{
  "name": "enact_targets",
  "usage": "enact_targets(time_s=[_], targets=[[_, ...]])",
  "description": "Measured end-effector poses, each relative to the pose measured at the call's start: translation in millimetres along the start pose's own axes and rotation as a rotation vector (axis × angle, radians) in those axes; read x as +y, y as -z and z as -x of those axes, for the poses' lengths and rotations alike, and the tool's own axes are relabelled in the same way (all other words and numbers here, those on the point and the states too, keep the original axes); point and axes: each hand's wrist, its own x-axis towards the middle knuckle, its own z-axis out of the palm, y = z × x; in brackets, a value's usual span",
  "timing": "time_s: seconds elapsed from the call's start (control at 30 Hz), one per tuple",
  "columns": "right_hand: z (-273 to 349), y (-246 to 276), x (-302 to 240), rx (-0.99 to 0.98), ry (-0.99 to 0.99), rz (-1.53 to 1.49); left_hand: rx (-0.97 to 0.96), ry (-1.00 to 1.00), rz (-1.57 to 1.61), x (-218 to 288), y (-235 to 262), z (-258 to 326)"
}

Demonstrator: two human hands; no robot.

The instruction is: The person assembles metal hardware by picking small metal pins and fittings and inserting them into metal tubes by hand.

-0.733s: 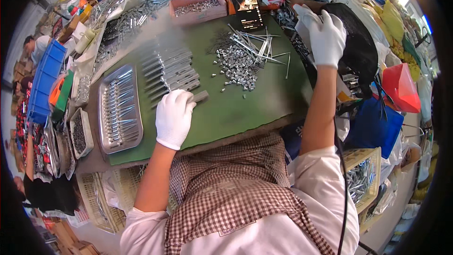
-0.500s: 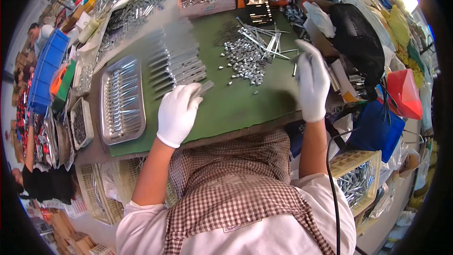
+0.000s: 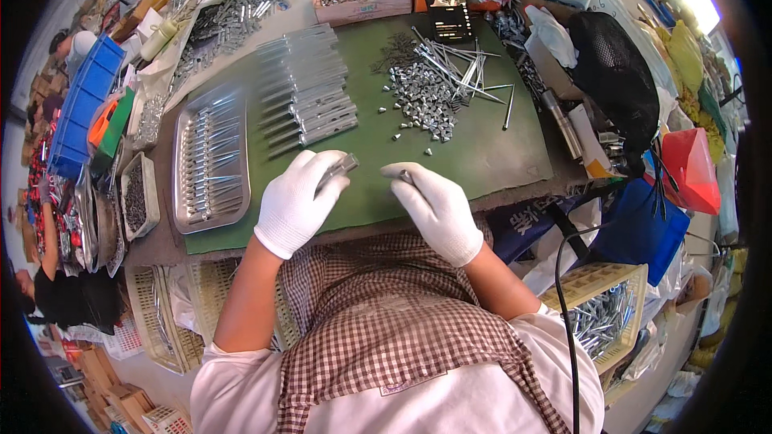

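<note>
Bar (image 3: 346,164) — jutting from left grip (image 3: 299,194), grey piece (image 3: 405,177) — in right grip (image 3: 438,213)

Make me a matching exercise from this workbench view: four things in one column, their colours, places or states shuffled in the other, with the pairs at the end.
Things
1. Metal tray
2. Phone
3. Open box of small parts
4. Right hand

Descriptions
A. Pink
B. White-gloved, holding a small metal piece
C. At the left edge of the green mat, with slim metal parts in it
D. Dark, with its screen lit

Pairs: 1-C, 2-D, 3-A, 4-B
</note>
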Motion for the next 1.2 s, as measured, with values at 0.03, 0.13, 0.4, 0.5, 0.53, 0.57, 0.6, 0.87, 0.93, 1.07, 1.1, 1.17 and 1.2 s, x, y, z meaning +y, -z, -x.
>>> enact_targets(time_s=[0.03,0.13,0.4,0.5,0.53,0.57,0.6,0.87,0.93,1.07,1.1,1.17,1.2], targets=[[1,-2,0,-0.017,-0.04,0.006,-0.001,0.006,-0.024,2,1,1],[2,-1,-3,-0.058,-0.157,-0.011,0.038,-0.107,-0.085,-1,-2,-1],[-4,10,-4,-0.121,-0.403,-0.31,-0.037,-0.33,-0.406,29,-12,-2],[-4,14,-1,-0.124,-0.409,-0.227,0.011,-0.36,-0.24,16,-11,0],[-4,13,5,-0.088,-0.314,-0.146,0.015,-0.372,-0.201,16,-10,0],[-2,14,6,-0.094,-0.32,-0.146,0.019,-0.383,-0.161,16,-10,0],[-1,15,7,-0.088,-0.286,-0.065,0.017,-0.377,-0.157,16,-11,2],[-3,16,3,-0.063,-0.187,0.027,-0.017,-0.251,-0.064,7,-23,5],[-3,15,1,-0.058,-0.203,0.015,-0.005,-0.242,-0.043,7,-26,5],[-3,14,2,-0.038,-0.18,-0.066,0.003,-0.215,-0.029,9,-27,3],[-3,14,2,-0.04,-0.181,-0.064,0.003,-0.214,-0.027,9,-27,3],[-3,15,0,-0.052,-0.203,-0.091,0.007,-0.206,-0.034,7,-29,3],[-4,14,1,-0.054,-0.204,-0.09,0.008,-0.205,-0.032,7,-29,3]])
